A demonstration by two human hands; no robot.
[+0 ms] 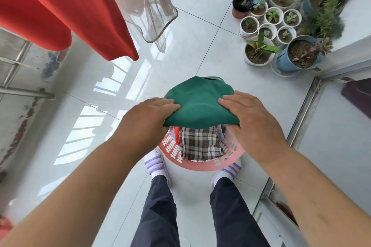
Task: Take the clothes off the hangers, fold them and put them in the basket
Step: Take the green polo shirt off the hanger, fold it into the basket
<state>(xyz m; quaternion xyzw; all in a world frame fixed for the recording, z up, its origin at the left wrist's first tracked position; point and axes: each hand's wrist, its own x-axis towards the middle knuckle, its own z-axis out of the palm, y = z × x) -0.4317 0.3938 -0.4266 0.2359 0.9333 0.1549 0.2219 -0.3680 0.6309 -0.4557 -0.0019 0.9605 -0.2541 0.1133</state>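
- The left hand (152, 113) is clasping the left edge of the folded dark green fabric garment (198, 104), with its grip holding the cloth and the fingers on top.
- The right hand (253, 120) is holding the right edge. Its fingers are lying over the top, and the thumb is hidden.
- The garment is hanging between both hands, directly above the round pink perforated plastic basket (200, 167), which is standing on the white tiled floor (200, 36).
- A folded brown-and-white plaid cloth (200, 143) is lying inside the basket.
- A red fabric garment (60, 6) is hanging at upper left, well apart from the basket.

Matt green cloth garment (198, 102); pink perforated plastic laundry basket (200, 163) holding woven plaid cloth (200, 142); glossy white floor tiles (112, 90); sheer, gauzy beige fabric (152, 12); matt red cloth (66, 6).
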